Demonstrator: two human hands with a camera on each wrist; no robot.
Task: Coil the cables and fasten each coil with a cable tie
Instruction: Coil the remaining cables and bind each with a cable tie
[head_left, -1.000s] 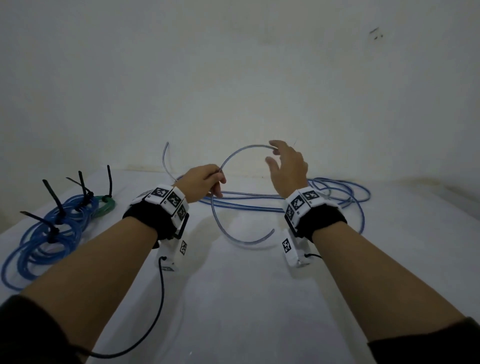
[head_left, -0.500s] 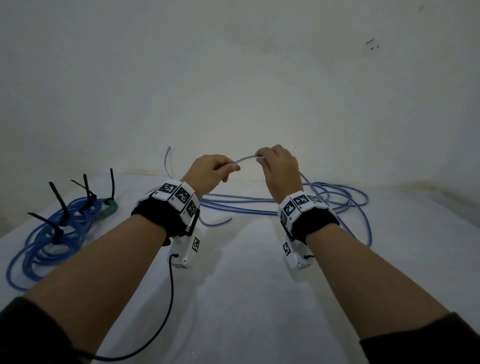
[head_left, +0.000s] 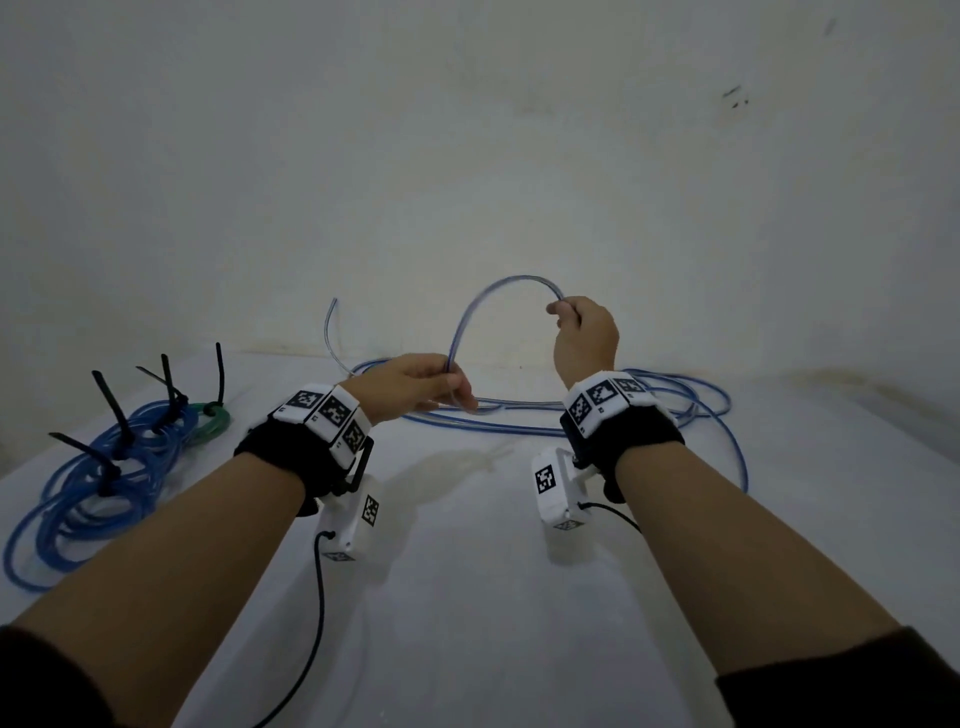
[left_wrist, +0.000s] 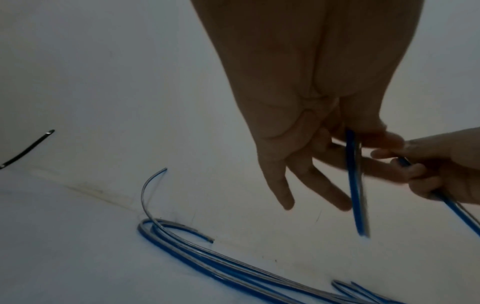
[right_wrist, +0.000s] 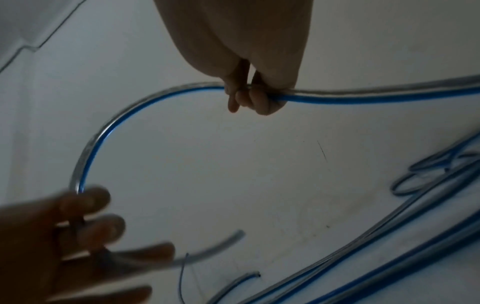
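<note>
Pinching the blue cable (head_left: 470, 317) near its end with left hand (head_left: 410, 387) thumb and forefinger, other fingers loose; gripping it further along in right hand (head_left: 584, 338) fist. Arched between both above the white table (head_left: 478, 597). Remaining slack lying behind. Tied coils (head_left: 104, 467) far left.

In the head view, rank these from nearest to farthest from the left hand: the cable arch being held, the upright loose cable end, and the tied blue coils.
1. The cable arch: pinched in the left hand, rising to its right.
2. The upright loose cable end: just behind the hand, by the wall.
3. The tied blue coils: far left on the table.
</note>
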